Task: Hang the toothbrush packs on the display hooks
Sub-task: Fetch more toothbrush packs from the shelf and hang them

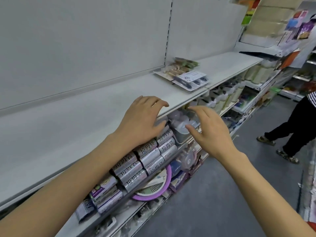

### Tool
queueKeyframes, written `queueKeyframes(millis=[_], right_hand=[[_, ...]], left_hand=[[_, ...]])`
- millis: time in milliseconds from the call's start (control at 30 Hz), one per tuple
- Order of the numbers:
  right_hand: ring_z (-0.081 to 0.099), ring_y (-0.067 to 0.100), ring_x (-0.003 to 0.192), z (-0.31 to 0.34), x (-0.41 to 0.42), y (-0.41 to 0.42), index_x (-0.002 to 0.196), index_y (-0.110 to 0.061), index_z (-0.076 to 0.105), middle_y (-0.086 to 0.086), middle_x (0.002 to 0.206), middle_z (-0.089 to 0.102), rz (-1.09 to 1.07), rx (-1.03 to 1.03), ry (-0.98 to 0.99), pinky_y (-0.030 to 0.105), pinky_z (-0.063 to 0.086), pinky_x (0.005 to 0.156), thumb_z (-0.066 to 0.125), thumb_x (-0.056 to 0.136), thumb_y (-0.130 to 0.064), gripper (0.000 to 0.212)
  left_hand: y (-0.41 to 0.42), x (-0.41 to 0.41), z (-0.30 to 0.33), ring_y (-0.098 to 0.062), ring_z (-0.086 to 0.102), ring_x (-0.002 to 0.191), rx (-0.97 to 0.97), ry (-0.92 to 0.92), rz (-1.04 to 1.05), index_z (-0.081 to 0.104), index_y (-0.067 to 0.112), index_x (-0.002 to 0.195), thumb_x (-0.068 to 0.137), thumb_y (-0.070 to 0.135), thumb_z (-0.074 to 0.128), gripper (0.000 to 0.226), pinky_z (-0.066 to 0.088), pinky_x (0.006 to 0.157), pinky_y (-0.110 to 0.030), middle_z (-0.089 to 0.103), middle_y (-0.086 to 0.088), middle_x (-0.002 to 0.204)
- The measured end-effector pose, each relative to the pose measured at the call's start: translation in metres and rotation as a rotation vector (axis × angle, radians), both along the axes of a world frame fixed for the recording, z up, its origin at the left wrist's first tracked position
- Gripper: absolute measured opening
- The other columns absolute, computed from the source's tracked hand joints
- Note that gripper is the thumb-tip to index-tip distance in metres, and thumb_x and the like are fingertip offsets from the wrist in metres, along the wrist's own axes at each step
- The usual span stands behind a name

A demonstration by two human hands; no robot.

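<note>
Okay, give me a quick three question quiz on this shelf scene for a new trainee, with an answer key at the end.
1. True or false: the left hand grips a toothbrush pack.
2. Where do the toothbrush packs lie? A) on the white top shelf B) on the floor C) on a hook
3. Fill in: the right hand holds ____.

Key: 1 false, it is open at the shelf edge. 2 A. 3 nothing.

We see silver boxed rolls (150, 156) under the white shelf (68, 127), a purple hoop (153, 189) below, another shopper (294, 127) on grey floor (222, 194)
</note>
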State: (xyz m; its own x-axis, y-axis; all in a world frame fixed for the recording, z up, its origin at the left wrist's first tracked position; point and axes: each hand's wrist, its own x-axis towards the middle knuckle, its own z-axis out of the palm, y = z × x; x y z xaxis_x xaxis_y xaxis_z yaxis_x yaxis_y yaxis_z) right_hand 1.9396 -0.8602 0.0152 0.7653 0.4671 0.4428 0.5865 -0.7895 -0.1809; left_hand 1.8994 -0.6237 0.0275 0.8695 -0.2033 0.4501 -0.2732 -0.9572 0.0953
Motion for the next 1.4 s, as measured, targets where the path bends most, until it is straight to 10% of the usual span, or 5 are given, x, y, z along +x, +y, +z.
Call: queueKeyframes(millis=[600,700,867,1033,1400], right_hand=[[0.055,0.024,0.121,0.058,0.337,-0.039,0.137,-0.017,0.051,0.003,0.135,0.057,0.248,0.145,0.071,0.041,0.047,0.097,0.057,0.098,-0.034,0.043],[0.061,0.026,0.112,0.06,0.383,-0.028,0.133,-0.017,0.055,0.004,0.128,0.061,0.288,0.149,0.096,0.043,0.05,0.093,0.062,0.093,-0.023,0.041],[0.056,0.031,0.113,0.043,0.433,-0.001,0.133,-0.019,0.061,0.007,0.125,0.06,0.332,0.002,0.099,0.042,0.051,0.084,0.064,0.088,-0.014,0.045],[0.053,0.035,0.107,0.027,0.449,0.018,0.122,-0.017,0.07,0.009,0.111,0.061,0.349,0.079,0.018,0.042,0.051,0.07,0.066,0.091,-0.017,0.032],[0.046,0.024,0.085,0.049,0.431,0.028,0.089,-0.009,0.064,0.002,0.087,0.06,0.434,0.263,-0.146,0.031,0.026,0.059,0.057,0.1,-0.018,0.016]], left_hand=[[-0.066,0.228,0.049,-0.026,0.06,0.106,-0.521,0.494,0.61,0.063,0.02,0.102,0.095,0.07,0.032,0.059,0.042,0.082,-0.031,0.067,-0.005,0.112],[-0.07,0.249,0.055,-0.027,0.055,0.118,-0.707,0.454,0.654,0.058,0.017,0.127,0.095,0.059,0.049,0.054,0.036,0.085,-0.028,0.061,-0.009,0.13],[-0.065,0.268,0.049,-0.017,0.056,0.095,-0.885,0.394,0.688,0.054,0.029,0.085,0.086,0.051,0.07,0.028,0.041,0.081,-0.028,0.065,0.005,0.105],[-0.061,0.277,0.045,-0.017,0.065,0.077,-1.143,0.353,0.699,0.07,0.011,0.101,0.072,0.044,0.085,0.046,0.046,0.062,-0.027,0.075,-0.004,0.095],[-0.048,0.246,0.049,-0.018,0.072,0.074,-1.622,0.078,0.625,0.048,0.014,0.127,0.086,0.005,0.07,0.047,0.058,0.059,-0.03,0.073,-0.006,0.097]])
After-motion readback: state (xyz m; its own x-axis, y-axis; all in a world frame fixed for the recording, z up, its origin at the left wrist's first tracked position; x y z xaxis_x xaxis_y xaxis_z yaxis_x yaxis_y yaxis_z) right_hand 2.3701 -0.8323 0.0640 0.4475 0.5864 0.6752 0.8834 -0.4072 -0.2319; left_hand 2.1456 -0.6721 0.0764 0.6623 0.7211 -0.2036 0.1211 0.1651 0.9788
